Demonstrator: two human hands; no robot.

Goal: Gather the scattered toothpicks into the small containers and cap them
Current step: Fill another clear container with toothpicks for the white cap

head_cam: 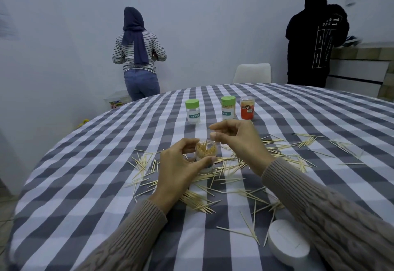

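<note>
Near the middle of the tabletop (85, 164), an open container (206, 153) bristling with toothpicks was gripped by the left hand (179, 168), thumb and fingers curled round its sides. Just above its mouth the right hand (236, 140) was held, fingertips loosely pinched; whether a toothpick was caught there could not be told. Scattered toothpicks (283, 153) were strewn around both hands. Toward the far edge, two green-capped containers (193, 112) and a red jar (247, 108) were stood upright.

Dim, cool, even indoor light with soft shadows; wide-angle distortion bows the table (85, 185) edge; slight blur throughout.
</note>
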